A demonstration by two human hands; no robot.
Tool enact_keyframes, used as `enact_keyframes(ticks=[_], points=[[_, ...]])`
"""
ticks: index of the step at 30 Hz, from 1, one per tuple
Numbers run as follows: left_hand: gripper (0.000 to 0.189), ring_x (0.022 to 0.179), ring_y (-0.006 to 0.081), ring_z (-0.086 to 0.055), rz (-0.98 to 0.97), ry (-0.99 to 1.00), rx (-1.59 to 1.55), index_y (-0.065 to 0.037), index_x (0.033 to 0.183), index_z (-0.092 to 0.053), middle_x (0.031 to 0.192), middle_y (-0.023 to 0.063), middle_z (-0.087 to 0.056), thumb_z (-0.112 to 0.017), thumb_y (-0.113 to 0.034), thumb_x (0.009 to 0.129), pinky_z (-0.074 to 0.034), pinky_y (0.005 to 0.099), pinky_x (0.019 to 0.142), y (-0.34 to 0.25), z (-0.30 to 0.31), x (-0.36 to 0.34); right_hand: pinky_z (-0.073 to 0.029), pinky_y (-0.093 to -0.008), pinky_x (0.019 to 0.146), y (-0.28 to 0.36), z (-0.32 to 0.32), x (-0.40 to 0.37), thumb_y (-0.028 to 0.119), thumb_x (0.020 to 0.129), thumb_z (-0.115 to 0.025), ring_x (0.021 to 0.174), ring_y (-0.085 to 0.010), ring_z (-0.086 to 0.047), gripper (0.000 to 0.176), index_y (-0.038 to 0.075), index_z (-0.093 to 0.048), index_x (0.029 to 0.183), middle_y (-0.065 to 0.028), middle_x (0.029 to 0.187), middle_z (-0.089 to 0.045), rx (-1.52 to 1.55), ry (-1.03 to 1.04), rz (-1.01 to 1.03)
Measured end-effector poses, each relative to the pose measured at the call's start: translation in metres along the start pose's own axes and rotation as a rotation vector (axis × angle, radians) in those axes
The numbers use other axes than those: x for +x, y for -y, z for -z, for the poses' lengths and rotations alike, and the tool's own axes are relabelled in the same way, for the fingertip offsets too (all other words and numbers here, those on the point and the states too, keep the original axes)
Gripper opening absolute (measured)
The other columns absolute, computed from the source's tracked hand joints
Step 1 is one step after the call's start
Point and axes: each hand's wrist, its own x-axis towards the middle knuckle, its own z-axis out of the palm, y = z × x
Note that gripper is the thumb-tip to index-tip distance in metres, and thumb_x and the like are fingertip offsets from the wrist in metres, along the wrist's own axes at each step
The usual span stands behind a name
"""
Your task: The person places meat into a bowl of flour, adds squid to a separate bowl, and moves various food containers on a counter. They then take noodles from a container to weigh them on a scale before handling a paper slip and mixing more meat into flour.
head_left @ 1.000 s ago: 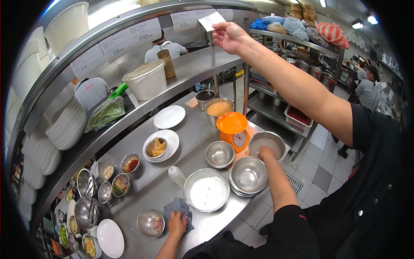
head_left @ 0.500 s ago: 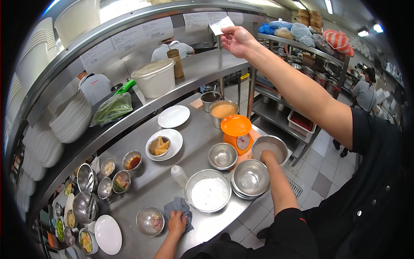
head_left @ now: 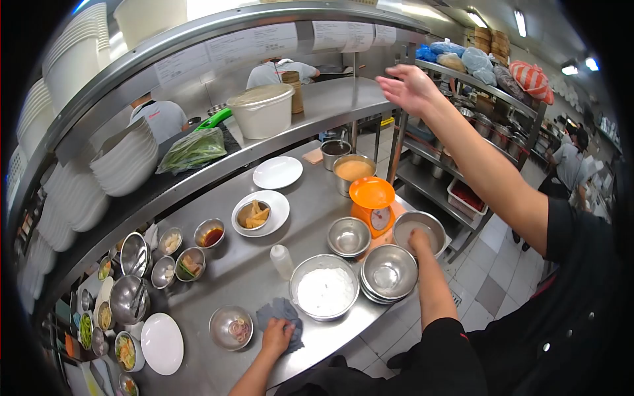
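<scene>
My left hand (head_left: 278,335) is closed over part of a grey cloth (head_left: 285,315) that lies bunched on the steel table. Just left of it stands a metal bowl (head_left: 230,328) with sliced shallots or onion inside. My right hand (head_left: 419,242) reaches into a metal bowl of cloudy liquid (head_left: 422,228), its fingers hidden below the surface. Between my hands sit a large bowl of white powder (head_left: 325,288), a stack of metal bowls (head_left: 389,272) and a smaller metal bowl (head_left: 349,237). A squeeze bottle (head_left: 282,261) stands beside the powder.
A co-worker's arm (head_left: 475,145) stretches from the right, hand open near the ticket rail (head_left: 310,14). An orange scale (head_left: 374,204), a pot of orange sauce (head_left: 353,169), plates (head_left: 278,173) and several ingredient bowls (head_left: 190,264) occupy the table. A shelf (head_left: 330,109) runs behind.
The co-worker's hand has let go of a paper slip, which now hangs at the rail, and has drawn back. The view has shifted slightly; my hands stay at the cloth and the liquid.
</scene>
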Motion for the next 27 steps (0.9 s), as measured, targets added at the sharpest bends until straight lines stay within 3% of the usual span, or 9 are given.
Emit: enact_keyframes(ticks=[3, 7, 10, 13, 17, 19, 21, 23, 27], points=[[0.032, 0.089, 0.0279, -0.058, -0.036, 0.118, -0.196, -0.007, 0.105, -0.063, 0.103, 0.0162, -0.058, -0.061, -0.032, 0.085, -0.046, 0.0344, 0.077, -0.005, 0.008, -0.017, -0.044, -0.0372, 0.091, -0.021, -0.012, -0.003, 0.021, 0.081, -0.051, 0.104, -0.0285, -0.057, 0.034, 0.01, -0.061, 0.111, -0.013, 0.119, -0.058, -0.02, -0.114, 0.004], [0.037, 0.095, 0.0242, -0.059, -0.044, 0.156, -0.344, -0.008, 0.109, -0.062, 0.108, 0.0158, -0.059, -0.058, -0.038, 0.086, -0.046, 0.0332, 0.082, -0.004, 0.041, -0.061, -0.047, -0.0372, 0.085, 0.051, 0.026, -0.068, 0.014, 0.075, -0.054, 0.097, -0.0289, -0.06, 0.032, 0.012, -0.064, 0.106, -0.0146, 0.104, -0.063, 0.176, -0.425, 0.215], [0.034, 0.088, 0.0132, -0.059, 0.226, 0.455, -0.727, -0.004, 0.112, -0.059, 0.1, 0.0074, -0.063, -0.058, -0.029, 0.089, -0.047, 0.0251, 0.076, 0.005, 0.081, -0.103, -0.047, -0.0331, 0.081, 0.115, 0.034, -0.153, 0.01, 0.077, -0.054, 0.089, -0.0252, -0.061, 0.028, 0.007, -0.064, 0.103, -0.0135, 0.101, -0.063, 0.325, -0.507, 0.446], [0.032, 0.082, 0.0111, -0.06, 0.121, 0.361, -0.601, -0.004, 0.115, -0.056, 0.093, 0.0055, -0.064, -0.056, -0.026, 0.091, -0.047, 0.0252, 0.073, 0.041, 0.095, -0.147, -0.048, -0.0308, 0.077, 0.171, 0.025, -0.253, 0.007, 0.078, -0.055, 0.087, -0.0246, -0.061, 0.025, 0.004, -0.063, 0.102, -0.0129, 0.099, -0.063, 0.505, -0.372, 0.671], [0.033, 0.075, 0.0102, -0.056, 0.247, 0.208, -0.575, -0.002, 0.107, -0.06, 0.088, 0.005, -0.063, -0.061, -0.028, 0.087, -0.046, 0.025, 0.069, 0.065, 0.119, -0.205, -0.05, -0.0302, 0.074, 0.214, -0.037, -0.351, 0.005, 0.079, -0.056, 0.091, -0.0246, -0.061, 0.023, 0.003, -0.063, 0.1, -0.0133, 0.101, -0.062, 0.638, -0.027, 0.861], [0.032, 0.074, 0.0117, -0.056, 0.338, 0.205, -0.627, -0.002, 0.106, -0.061, 0.085, 0.0057, -0.063, -0.061, -0.028, 0.088, -0.047, 0.0256, 0.068, 0.088, 0.119, -0.232, -0.05, -0.0322, 0.077, 0.225, -0.09, -0.372, 0.006, 0.078, -0.058, 0.093, -0.0274, -0.06, 0.022, 0.004, -0.064, 0.099, -0.0138, 0.102, -0.063, 0.56, 0.088, 0.919], [0.033, 0.074, 0.0128, -0.058, 0.429, 0.19, -0.631, -0.002, 0.104, -0.062, 0.084, 0.0063, -0.065, -0.061, -0.03, 0.087, -0.047, 0.0265, 0.068, 0.11, 0.118, -0.261, -0.043, -0.0394, 0.089, 0.232, -0.157, -0.37, 0.016, 0.074, -0.064, 0.103, -0.0328, -0.055, 0.032, 0.008, -0.063, 0.105, -0.0148, 0.107, -0.061, 0.347, -0.122, 1.035], [0.04, 0.076, 0.0157, -0.061, 0.595, 0.313, -0.543, -0.003, 0.1, -0.063, 0.083, 0.0077, -0.066, -0.059, -0.04, 0.086, -0.048, 0.0277, 0.069, 0.138, 0.103, -0.29, -0.042, -0.0424, 0.085, 0.221, -0.229, -0.36, 0.023, 0.074, -0.065, 0.101, -0.0325, -0.054, 0.029, 0.009, -0.062, 0.1, -0.0148, 0.104, -0.06, 0.012, -0.166, 0.995], [0.047, 0.071, 0.0228, -0.063, 0.753, 0.552, -0.35, -0.001, 0.093, -0.065, 0.079, 0.0107, -0.067, -0.054, -0.046, 0.085, -0.05, 0.0318, 0.062, 0.218, 0.034, -0.353, -0.042, -0.0446, 0.077, 0.235, -0.254, -0.354, 0.029, 0.075, -0.064, 0.092, -0.0314, -0.056, 0.022, 0.01, -0.062, 0.086, -0.0126, 0.092, -0.062, -0.174, -0.099, 0.858]])
